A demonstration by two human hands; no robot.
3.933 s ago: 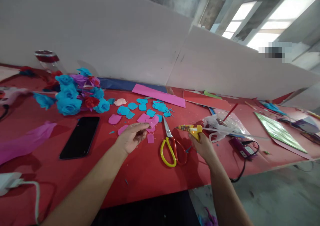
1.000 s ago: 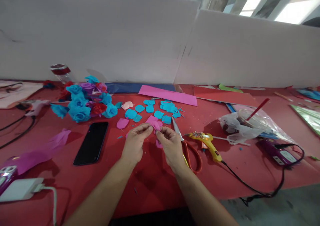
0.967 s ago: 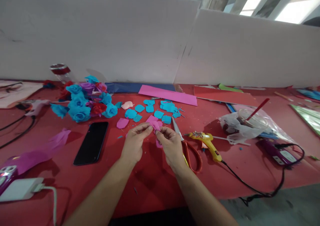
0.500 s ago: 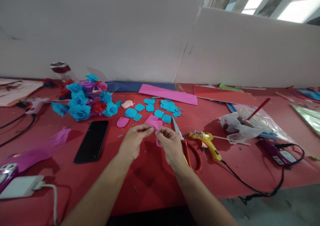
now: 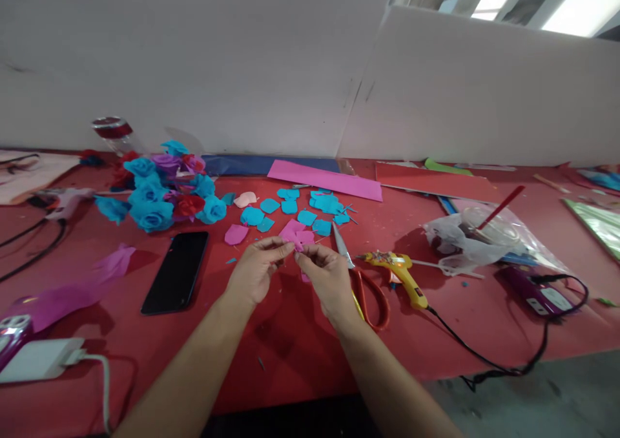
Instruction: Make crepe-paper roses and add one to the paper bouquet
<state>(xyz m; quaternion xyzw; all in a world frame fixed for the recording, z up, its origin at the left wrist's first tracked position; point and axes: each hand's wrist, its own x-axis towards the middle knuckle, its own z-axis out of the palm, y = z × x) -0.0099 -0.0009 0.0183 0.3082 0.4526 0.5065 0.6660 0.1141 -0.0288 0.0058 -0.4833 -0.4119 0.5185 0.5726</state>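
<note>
Close together over the red table (image 5: 281, 360), my left hand (image 5: 259, 267) and my right hand (image 5: 325, 276) pinch a small pink paper petal (image 5: 299, 245) between thumbs and fingertips. Much of the petal is covered by the fingers. Right behind it lie more pink paper pieces (image 5: 293, 229). Several blue paper petals (image 5: 306, 217) are scattered beyond my hands, with a loose pink petal (image 5: 236, 234) to their left. Scissors with red handles (image 5: 376, 302) rest beside my right hand, blades pointing away. A yellow glue gun (image 5: 402, 270) lies just right of the scissors.
Left of my hands are a black phone (image 5: 175, 273) and a bunch of paper roses (image 5: 152, 196). A pink paper strip (image 5: 324, 180) lies at the back. On the right stand a cup in a plastic bag (image 5: 465, 238) and a purple power strip (image 5: 533, 292) with a cord.
My fingertips have shifted slightly on the pink petal, and it looks more bunched between them. The whole view has tilted a little; the other things lie as before.
</note>
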